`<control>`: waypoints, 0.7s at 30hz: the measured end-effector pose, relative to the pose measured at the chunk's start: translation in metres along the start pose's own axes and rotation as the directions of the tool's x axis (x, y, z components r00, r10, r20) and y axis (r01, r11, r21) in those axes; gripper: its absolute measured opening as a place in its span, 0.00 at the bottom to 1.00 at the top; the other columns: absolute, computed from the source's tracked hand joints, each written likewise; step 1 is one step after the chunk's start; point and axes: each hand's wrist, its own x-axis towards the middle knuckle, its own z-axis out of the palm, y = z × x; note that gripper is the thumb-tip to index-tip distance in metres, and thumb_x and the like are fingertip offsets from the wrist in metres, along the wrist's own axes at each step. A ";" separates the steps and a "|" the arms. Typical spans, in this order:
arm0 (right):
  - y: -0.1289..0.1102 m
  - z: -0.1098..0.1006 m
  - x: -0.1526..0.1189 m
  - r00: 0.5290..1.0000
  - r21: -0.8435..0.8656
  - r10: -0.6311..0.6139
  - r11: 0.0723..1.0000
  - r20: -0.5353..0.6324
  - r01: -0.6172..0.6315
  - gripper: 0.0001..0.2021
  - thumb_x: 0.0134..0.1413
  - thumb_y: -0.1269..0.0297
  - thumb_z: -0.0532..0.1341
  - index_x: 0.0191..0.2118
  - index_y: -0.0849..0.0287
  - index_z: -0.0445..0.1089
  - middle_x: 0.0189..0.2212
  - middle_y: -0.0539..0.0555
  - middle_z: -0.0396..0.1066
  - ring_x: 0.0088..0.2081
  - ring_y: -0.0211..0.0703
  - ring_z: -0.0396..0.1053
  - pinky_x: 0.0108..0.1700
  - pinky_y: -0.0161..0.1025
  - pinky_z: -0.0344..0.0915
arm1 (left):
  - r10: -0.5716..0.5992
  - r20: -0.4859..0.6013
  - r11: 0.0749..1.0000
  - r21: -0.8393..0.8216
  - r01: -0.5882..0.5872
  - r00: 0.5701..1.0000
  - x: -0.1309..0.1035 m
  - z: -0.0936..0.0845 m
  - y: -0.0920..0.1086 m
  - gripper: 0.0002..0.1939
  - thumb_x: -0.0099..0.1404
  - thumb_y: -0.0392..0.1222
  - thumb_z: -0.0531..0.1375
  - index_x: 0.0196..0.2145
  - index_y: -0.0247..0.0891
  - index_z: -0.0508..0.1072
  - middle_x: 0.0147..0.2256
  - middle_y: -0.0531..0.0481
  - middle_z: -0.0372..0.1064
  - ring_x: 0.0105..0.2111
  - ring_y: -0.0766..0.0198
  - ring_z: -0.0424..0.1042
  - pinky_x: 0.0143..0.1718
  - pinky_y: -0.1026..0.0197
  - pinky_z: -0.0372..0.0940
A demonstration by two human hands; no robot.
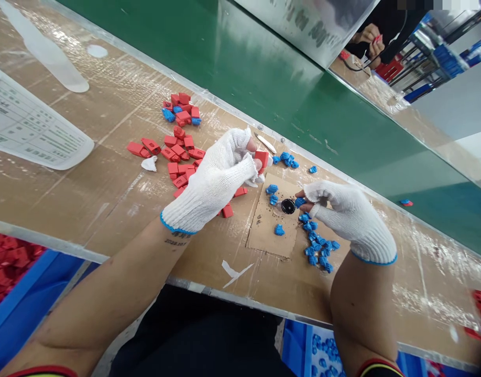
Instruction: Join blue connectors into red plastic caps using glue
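My left hand [228,167], in a white knit glove with bare fingertips, pinches a red plastic block [261,158] above the table. In a matching glove, my right hand [335,207] grips a small blue plastic piece [299,202] beside a small round cup of dark liquid [288,206]. The cup stands on a stained cardboard sheet [260,238], where a few more blue pieces [279,230] lie. Below my right hand spreads a cluster of blue pieces [319,243]. Loose red blocks [179,152] are scattered beyond and left of my left hand.
A white-handled tool [266,142] lies near the green panel [185,47] at the table's back. Printed paper [32,123] lies at left. Blue bins hold red blocks [8,264] and blue pieces [325,351] below the front edge. Another person's hands [372,42] work beyond the panel.
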 end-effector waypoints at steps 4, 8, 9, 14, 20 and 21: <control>-0.005 -0.003 -0.008 0.967 0.113 -0.076 0.988 -0.243 0.107 0.09 0.56 0.72 0.73 0.36 0.52 0.75 0.39 0.49 0.83 0.35 0.42 0.79 0.36 0.40 0.74 | -0.002 0.069 1.000 0.013 0.001 0.998 -0.003 -0.002 0.001 0.17 0.60 0.39 0.72 0.39 0.42 0.67 0.34 0.53 0.75 0.29 0.66 0.74 0.32 0.60 0.70; -0.018 0.003 -0.007 0.843 0.251 -0.133 0.920 -0.521 0.300 0.14 0.50 0.77 0.74 0.34 0.52 0.73 0.36 0.46 0.80 0.36 0.42 0.77 0.36 0.40 0.74 | -0.010 0.136 1.000 0.005 0.009 0.991 -0.006 0.000 -0.002 0.20 0.57 0.39 0.74 0.41 0.42 0.68 0.36 0.52 0.78 0.30 0.66 0.75 0.32 0.62 0.70; -0.022 0.005 -0.006 0.828 0.283 -0.136 0.899 -0.544 0.334 0.15 0.49 0.78 0.74 0.33 0.52 0.72 0.37 0.46 0.80 0.36 0.42 0.77 0.36 0.40 0.74 | -0.014 0.147 1.000 0.004 0.014 0.989 -0.007 0.001 -0.003 0.20 0.57 0.38 0.75 0.41 0.41 0.69 0.36 0.51 0.79 0.30 0.67 0.75 0.32 0.63 0.70; -0.035 0.017 -0.006 0.818 0.360 -0.097 0.864 -0.568 0.352 0.14 0.51 0.75 0.76 0.34 0.52 0.72 0.39 0.47 0.80 0.34 0.40 0.75 0.36 0.40 0.72 | -0.041 0.224 0.999 -0.009 0.044 0.974 -0.016 0.012 -0.002 0.20 0.55 0.36 0.76 0.41 0.40 0.72 0.35 0.50 0.78 0.32 0.65 0.75 0.33 0.63 0.71; -0.043 0.031 -0.008 0.865 0.345 -0.130 0.880 -0.484 0.326 0.09 0.57 0.69 0.75 0.36 0.51 0.75 0.38 0.51 0.80 0.36 0.45 0.77 0.39 0.43 0.76 | -0.031 0.285 0.999 0.047 0.018 0.958 -0.025 0.015 -0.005 0.15 0.58 0.41 0.76 0.40 0.39 0.78 0.38 0.46 0.78 0.33 0.63 0.74 0.32 0.62 0.71; -0.043 0.032 -0.008 0.869 0.336 -0.141 0.883 -0.475 0.327 0.08 0.58 0.67 0.74 0.36 0.51 0.76 0.38 0.51 0.81 0.37 0.46 0.77 0.40 0.45 0.77 | -0.043 0.284 0.998 0.060 0.027 0.958 -0.026 0.015 -0.006 0.16 0.59 0.43 0.76 0.41 0.39 0.78 0.38 0.46 0.78 0.33 0.63 0.74 0.31 0.62 0.71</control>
